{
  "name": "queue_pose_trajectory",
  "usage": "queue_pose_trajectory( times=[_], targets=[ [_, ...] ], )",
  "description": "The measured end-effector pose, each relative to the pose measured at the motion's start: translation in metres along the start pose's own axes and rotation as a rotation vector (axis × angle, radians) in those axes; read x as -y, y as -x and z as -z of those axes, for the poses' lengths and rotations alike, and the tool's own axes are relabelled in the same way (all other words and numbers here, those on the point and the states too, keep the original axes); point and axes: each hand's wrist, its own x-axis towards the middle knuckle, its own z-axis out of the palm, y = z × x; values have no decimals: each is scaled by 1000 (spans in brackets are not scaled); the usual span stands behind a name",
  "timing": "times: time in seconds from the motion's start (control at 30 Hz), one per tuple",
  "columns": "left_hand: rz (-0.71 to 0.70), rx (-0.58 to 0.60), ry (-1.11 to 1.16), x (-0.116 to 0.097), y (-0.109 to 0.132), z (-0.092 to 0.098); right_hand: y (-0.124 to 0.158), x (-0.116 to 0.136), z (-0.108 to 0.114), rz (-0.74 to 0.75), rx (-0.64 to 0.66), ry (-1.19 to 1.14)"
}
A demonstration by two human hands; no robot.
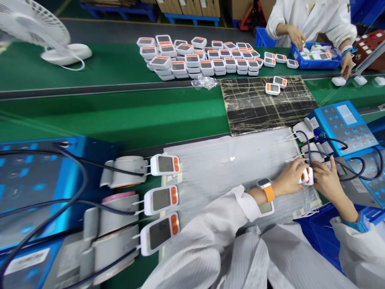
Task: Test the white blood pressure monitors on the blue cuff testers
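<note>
My left hand (290,176), with an orange watch strap at its wrist, grips a small white meter with orange buttons (306,176) at the right end of the work mat. From the other side, the fingers of my right hand (329,180) close on the same meter, one finger raised. Partly hidden under my left wrist lies another white meter (266,209). Just beyond my hands are a grey-white holder (313,152) and a second holder (304,130), with metal prongs and dark cables. Whether the held meter touches a prong is hidden.
On the left, three meters (161,199) sit on prongs of holders (120,212) beside a blue test box (54,192). Another blue box (345,124) stands right. Stacked meters (192,60), a black board (267,106) and a fan (36,28) lie beyond. A co-worker (313,24) handles a blue bin (315,62).
</note>
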Motion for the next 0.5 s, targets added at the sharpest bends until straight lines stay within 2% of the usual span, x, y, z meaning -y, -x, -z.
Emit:
queue_pose_trajectory(
  times=[0.1, 0.23, 0.33, 0.4, 0.5],
  targets=[
    [53, 104, -254, -17, -4, -5, -6, 1, -2, 25, -41, 13],
    [90, 221, -338, -23, -13, 12, -8, -8, -9, 77, -95, 15],
    [108, 216, -291, -23, -12, 36, -3, -11, -11, 92, -148, 9],
    [140, 201, -310, -22, -7, 57, -1, -5, -8, 22, -175, 16],
    [176, 218, -529, -20, -6, 97, -7, 15, 0, -120, -209, 27]
  ],
)
